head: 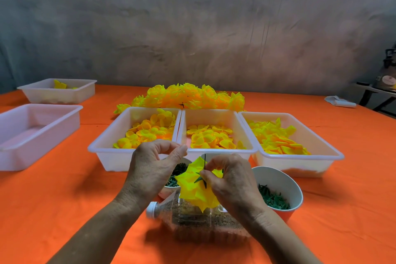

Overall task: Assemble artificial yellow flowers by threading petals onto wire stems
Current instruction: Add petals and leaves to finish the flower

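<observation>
While right hand [230, 180] pinches flower [198, 188], left hand [153, 165] raised

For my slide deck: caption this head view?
Right hand pinches yellow flower on wire stem; left hand poised beside.

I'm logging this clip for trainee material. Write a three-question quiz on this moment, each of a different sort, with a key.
1. True or false: the right hand pinches the wire stem of the half-made flower.
2. How many white trays directly behind the hands hold loose petals? A) one B) three C) five
3. Fill in: the finished flowers lie in a heap ____ those trays.

Key
1. True; the left hand holds its fingertips together just above, and whether they pinch anything is unclear.
2. B: left tray, middle tray, right tray.
3. behind
</observation>
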Action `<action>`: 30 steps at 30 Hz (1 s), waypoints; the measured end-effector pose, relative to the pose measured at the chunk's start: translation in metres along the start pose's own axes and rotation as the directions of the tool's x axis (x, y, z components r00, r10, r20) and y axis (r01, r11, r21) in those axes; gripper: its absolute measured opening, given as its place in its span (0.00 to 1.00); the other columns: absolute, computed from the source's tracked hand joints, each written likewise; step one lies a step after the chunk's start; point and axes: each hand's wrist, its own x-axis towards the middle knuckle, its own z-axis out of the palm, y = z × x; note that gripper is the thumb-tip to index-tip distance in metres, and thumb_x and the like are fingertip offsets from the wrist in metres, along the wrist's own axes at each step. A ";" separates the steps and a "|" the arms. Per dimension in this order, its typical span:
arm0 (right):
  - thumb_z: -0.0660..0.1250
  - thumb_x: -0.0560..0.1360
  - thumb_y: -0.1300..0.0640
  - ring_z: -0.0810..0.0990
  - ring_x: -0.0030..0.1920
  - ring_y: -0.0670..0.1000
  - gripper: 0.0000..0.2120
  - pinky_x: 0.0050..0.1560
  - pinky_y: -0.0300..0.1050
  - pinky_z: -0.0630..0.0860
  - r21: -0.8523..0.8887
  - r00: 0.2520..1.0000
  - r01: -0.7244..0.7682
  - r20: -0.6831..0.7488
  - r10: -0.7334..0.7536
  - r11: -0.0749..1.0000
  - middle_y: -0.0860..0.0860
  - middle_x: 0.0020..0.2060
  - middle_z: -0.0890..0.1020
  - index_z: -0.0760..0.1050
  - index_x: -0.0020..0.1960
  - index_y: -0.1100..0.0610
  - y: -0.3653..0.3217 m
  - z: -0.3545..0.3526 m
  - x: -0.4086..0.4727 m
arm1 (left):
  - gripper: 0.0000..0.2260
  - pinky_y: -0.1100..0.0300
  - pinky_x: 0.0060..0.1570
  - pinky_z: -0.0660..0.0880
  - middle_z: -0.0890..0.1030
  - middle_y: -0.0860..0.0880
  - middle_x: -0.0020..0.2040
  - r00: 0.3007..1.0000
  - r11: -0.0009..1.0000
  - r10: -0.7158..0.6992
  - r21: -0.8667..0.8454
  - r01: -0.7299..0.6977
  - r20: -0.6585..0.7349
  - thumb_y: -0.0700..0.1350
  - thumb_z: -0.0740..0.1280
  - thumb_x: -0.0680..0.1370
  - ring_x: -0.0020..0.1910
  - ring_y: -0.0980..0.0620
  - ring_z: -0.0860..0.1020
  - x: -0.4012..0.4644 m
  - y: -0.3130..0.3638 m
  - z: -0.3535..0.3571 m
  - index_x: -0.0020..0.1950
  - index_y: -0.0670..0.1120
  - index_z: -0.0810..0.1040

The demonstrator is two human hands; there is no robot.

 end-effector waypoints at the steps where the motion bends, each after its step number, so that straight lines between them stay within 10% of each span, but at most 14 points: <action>1: 0.72 0.70 0.51 0.76 0.46 0.49 0.04 0.51 0.44 0.69 0.012 1.000 0.001 -0.006 -0.001 1.000 0.48 0.41 0.84 0.83 0.40 0.51 -0.001 -0.001 0.001 | 0.08 0.68 0.43 0.72 0.83 0.60 0.36 1.000 1.000 0.016 0.023 -0.016 -0.009 0.51 0.71 0.71 0.40 0.65 0.79 0.002 -0.003 -0.001 0.33 0.49 0.81; 17: 0.74 0.69 0.56 0.80 0.38 0.44 0.03 0.41 0.40 0.74 0.181 0.995 0.102 -0.023 -0.099 0.978 0.49 0.36 0.84 0.83 0.38 0.55 -0.026 -0.038 0.031 | 0.09 0.76 0.36 0.72 0.84 0.55 0.36 0.994 0.989 0.064 -0.128 -0.075 -0.090 0.52 0.69 0.71 0.36 0.64 0.79 0.010 0.009 0.001 0.32 0.52 0.82; 25: 0.73 0.70 0.61 0.80 0.36 0.52 0.04 0.41 0.46 0.77 0.426 0.965 0.191 -0.248 -0.089 0.884 0.52 0.33 0.83 0.81 0.38 0.59 -0.030 -0.045 0.063 | 0.38 0.57 0.41 0.76 0.79 0.53 0.48 0.988 0.981 -0.147 -0.136 0.140 -0.045 0.74 0.69 0.57 0.44 0.53 0.79 0.034 0.044 0.012 0.57 0.51 0.75; 30: 0.70 0.72 0.63 0.77 0.32 0.43 0.05 0.36 0.38 0.74 0.563 0.948 0.244 -0.309 -0.073 0.789 0.50 0.31 0.81 0.78 0.37 0.59 -0.030 -0.031 0.068 | 0.09 0.58 0.39 0.77 0.82 0.51 0.42 0.957 0.866 -0.286 -0.413 0.281 0.052 0.50 0.71 0.72 0.40 0.53 0.80 0.049 0.052 0.026 0.48 0.49 0.76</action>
